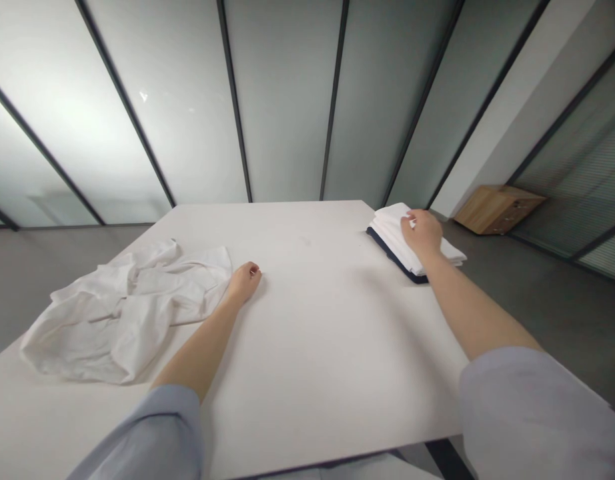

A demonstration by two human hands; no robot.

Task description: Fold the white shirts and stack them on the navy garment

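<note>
My left hand [246, 281] rests at the table, its fingers curled in loosely with nothing visible in them. Just left of it spreads a crumpled white garment [142, 297], loose and wrinkled, partly beside my forearm. On the right, my right hand [424, 233] is over a stack of folded white cloth [393, 230], with thumb and fingers bent and a gap between them. Whether its fingertips touch the cloth is hard to tell. Beneath the white layers lies a folded dark navy cloth [395, 259], showing along the near left edge.
The white table [307, 373] reaches from my body to a far edge near frosted glass panels [282, 100]. The folded stack sits close to the table's right edge. A wooden cabinet [497, 208] stands on the grey floor beyond, at the right.
</note>
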